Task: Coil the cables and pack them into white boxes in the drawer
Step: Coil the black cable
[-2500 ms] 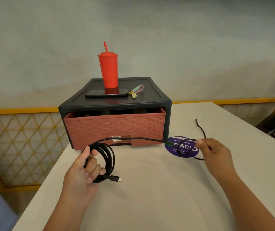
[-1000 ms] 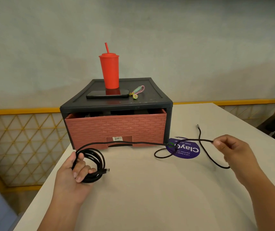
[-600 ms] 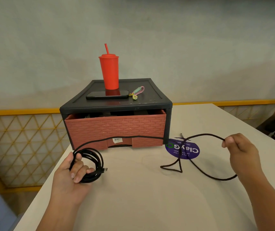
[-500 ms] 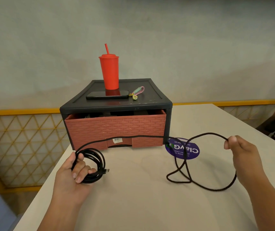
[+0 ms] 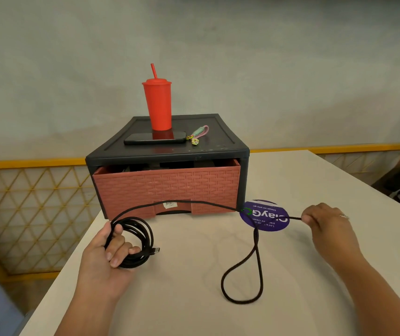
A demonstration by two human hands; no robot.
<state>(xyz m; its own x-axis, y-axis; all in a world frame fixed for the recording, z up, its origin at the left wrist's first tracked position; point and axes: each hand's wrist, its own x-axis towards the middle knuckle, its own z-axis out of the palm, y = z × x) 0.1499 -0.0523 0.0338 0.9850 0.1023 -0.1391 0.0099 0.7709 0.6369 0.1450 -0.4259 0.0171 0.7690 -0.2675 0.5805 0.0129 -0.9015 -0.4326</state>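
By my read I'm approx halfway through this one cable, w/ packing not begun. My left hand (image 5: 106,260) has its fingers and thumb curled round a tidy coil of the black cable (image 5: 146,235). Several turns are made, and one plug pokes out to the right of the bundle.

From the coil the cable runs across the front of the red drawer (image 5: 167,187), over the purple sticker (image 5: 266,215), and into my right hand (image 5: 327,226). There thumb and forefinger pinch it and the other fingers are folded in. Betw. the hands a loose loop (image 5: 239,302) lies on the table (image 5: 182,316), crossing itself just below the sticker, so there's slack to take up yet.

Left to do:
- finish winding
- pull the drawer out
- set the coil in a white box

The drawer sits only slightly out of its black cabinet (image 5: 218,146). The gap is dark, so I can't make out any white boxes inside. I see no other cables. The red cup (image 5: 158,105), phone (image 5: 155,138) and keychain (image 5: 199,134) sit on top of the cabinet, out of the way.
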